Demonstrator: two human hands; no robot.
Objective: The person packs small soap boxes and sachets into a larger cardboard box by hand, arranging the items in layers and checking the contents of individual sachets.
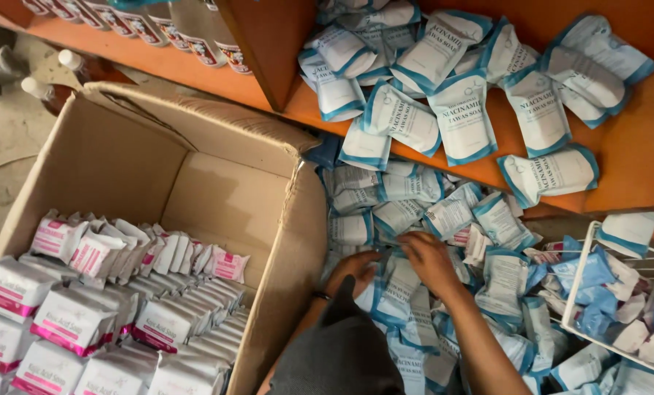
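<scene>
- Hands meet low in a heap of blue-and-white pouches (pixel 415 219) below the front edge of the orange shelf (pixel 634 161).
- Left hand (pixel 352 269) curls on the pile; whether it pinches anything, I cannot tell.
- Right hand (pixel 429 260) lies fingers-down on one pouch (pixel 400 281), its long axis running toward the shelf.
- Cardboard box (pixel 217 183) of pink-and-white packets (pixel 71 322) stands just left.

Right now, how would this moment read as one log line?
left hand: on blue-and-white pouches | right hand: gripping one pouch | cardboard box: pink-and-white packs beside
</scene>
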